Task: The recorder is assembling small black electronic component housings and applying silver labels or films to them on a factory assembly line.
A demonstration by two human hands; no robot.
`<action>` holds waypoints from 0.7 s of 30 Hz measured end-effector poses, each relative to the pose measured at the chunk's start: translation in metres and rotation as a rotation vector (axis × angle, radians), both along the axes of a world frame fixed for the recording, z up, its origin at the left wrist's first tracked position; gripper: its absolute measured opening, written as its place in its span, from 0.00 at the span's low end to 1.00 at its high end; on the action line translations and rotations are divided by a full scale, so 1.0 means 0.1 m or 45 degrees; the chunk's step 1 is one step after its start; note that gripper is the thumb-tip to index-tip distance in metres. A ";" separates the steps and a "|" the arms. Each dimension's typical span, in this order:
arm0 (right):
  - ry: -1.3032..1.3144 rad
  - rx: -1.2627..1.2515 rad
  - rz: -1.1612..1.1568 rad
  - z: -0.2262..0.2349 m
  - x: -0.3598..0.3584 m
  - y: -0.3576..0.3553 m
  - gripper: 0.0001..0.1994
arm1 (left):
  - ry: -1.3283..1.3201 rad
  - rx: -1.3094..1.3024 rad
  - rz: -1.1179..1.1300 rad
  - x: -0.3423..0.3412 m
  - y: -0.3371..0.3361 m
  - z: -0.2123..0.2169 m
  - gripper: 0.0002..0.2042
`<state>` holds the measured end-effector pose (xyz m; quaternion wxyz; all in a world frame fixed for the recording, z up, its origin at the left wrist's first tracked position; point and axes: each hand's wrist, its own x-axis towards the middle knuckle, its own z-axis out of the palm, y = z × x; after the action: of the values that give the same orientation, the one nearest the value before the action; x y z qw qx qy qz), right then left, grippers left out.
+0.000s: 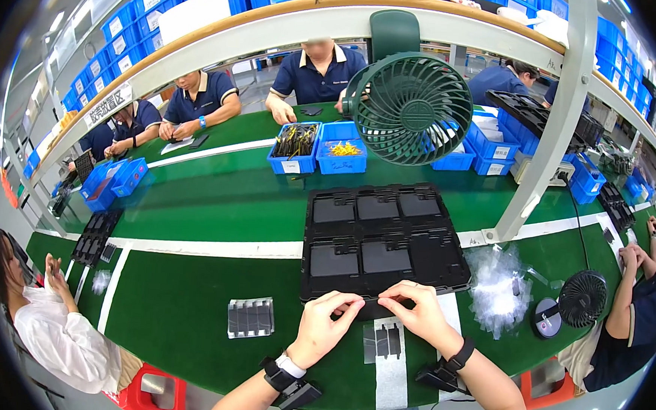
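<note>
My left hand (327,321) and my right hand (417,310) meet at the near edge of a black moulded tray (444,265), and pinch between them a thin dark flat strip (371,300). The tray has several shallow pockets, some holding dark flat rectangular parts (334,262). Just below my hands a clear film piece with dark strips (383,341) lies on the green mat. To the left sits a small clear ribbed holder (250,317).
A pile of clear film scraps (497,284) and a small black fan (579,299) lie at right. A big green fan (413,109) and blue bins (318,149) stand behind the tray. A white post (550,136) rises at right. People work all around the green table.
</note>
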<state>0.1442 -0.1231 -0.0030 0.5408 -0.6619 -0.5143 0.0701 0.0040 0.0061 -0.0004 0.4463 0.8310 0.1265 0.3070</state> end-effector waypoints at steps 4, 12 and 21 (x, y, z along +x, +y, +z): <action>0.083 -0.023 0.036 0.00 -0.03 -0.02 0.05 | 0.001 0.013 0.022 -0.02 -0.02 -0.01 0.04; -0.157 0.071 0.023 -0.01 -0.01 -0.02 0.05 | -0.078 0.107 0.042 -0.05 -0.03 0.02 0.05; -0.078 -0.118 0.066 -0.05 0.00 -0.04 0.13 | -0.016 -0.184 -0.020 0.02 -0.03 -0.05 0.11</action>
<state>0.1446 -0.1267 -0.0081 0.4916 -0.6744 -0.5439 0.0874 0.0056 0.0033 -0.0058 0.5082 0.7957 0.1389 0.2989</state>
